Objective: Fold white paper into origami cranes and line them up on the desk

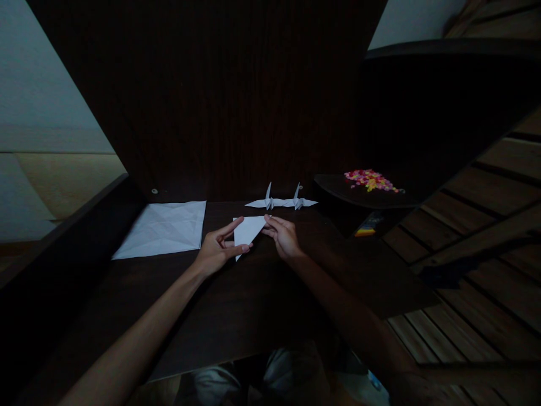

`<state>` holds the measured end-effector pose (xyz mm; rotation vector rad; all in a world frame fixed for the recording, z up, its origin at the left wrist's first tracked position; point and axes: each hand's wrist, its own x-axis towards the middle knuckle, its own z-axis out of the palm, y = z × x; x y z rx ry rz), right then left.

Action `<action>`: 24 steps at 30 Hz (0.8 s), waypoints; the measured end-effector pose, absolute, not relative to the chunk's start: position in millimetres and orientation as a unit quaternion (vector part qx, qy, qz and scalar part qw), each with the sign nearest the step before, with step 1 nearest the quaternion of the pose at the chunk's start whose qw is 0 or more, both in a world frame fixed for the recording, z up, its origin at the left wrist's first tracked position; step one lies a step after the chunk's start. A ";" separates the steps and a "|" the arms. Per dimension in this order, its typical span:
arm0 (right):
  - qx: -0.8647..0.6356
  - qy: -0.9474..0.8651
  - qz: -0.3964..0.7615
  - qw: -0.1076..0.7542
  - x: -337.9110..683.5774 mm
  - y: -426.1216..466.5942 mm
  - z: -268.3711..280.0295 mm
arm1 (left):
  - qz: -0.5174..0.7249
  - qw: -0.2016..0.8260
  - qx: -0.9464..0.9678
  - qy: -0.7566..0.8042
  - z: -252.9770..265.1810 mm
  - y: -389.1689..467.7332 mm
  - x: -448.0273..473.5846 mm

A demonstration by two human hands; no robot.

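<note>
I hold the folded white triangular paper (248, 228) over the dark wooden tabletop (203, 316) — right hand (285, 234) pinching its upper-right corner, left hand (216, 248) gripping its left side, long edge slanting left toward me.

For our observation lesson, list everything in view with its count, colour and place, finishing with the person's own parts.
Folded paper: one, white, between the hands
Creased paper: at least one sheet, white, desk's left
Folded figures: apparently two, white, behind the hands
Small pieces: many, pink, red and yellow, on the shelf
Shelf: at least one, dark, right
Unclear item: one, partly yellow, below the shelf
Desk: one, dark brown, under the hands
Back panel: one, dark brown, behind the desk
Wall: pale, left
Wooden slats: several, brown, right
Clothed legs: two, greyish, bottom edge
Left hand, right hand: one each, bare, holding the folded paper
</note>
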<state>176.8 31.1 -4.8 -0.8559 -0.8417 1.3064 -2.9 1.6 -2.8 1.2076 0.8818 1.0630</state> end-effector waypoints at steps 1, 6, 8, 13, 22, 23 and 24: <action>-0.376 -0.366 0.569 0.633 177.0 31.5 -5.1 | 0.459 0.611 0.521 0.380 -3.0 1.7 -3.1; -0.381 -0.379 0.575 0.617 174.7 30.7 -8.4 | 0.475 0.616 0.504 0.375 -3.2 1.4 -1.1; -0.379 -0.400 0.587 0.593 171.6 28.7 -10.2 | 0.491 0.607 0.499 0.377 -3.3 1.1 0.5; -0.382 -0.442 0.608 0.537 162.9 23.8 -12.9 | 0.503 0.592 0.499 0.384 -4.8 0.9 1.9; -0.394 -0.438 0.586 0.557 167.1 26.4 -10.5 | 0.493 0.619 0.524 0.316 -7.1 0.0 4.9; -0.393 -0.437 0.583 0.560 167.8 26.6 -10.5 | 0.495 0.623 0.523 0.307 -6.7 -0.4 5.3; -0.393 -0.437 0.581 0.563 168.4 26.8 -10.5 | 0.495 0.626 0.522 0.301 -6.3 -0.7 5.6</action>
